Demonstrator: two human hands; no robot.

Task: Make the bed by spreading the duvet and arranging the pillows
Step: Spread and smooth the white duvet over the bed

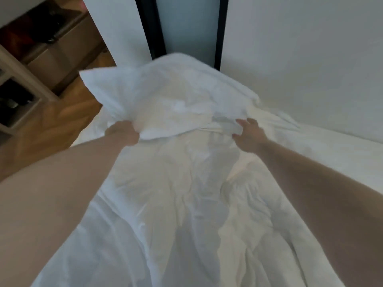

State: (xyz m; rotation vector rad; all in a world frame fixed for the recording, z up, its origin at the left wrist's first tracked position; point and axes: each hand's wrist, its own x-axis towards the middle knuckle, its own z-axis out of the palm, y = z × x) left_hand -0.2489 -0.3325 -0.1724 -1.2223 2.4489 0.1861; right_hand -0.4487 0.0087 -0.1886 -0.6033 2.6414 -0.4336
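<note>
Wall (310, 59) hugs bed's right edge, no pass there; left side opens onto wooden floor (62, 125).

- Pillow (165, 96), far centre: white matt cloth, softly creased.
- Duvet (176, 214), near: white matt cloth, heavily crumpled.
- Floor (53, 129), left: brown wood, smooth with a slight sheen.
- Shelf unit (24, 79), far left: pale wood.
- Wall (310, 59), right: smooth, matt white.
</note>
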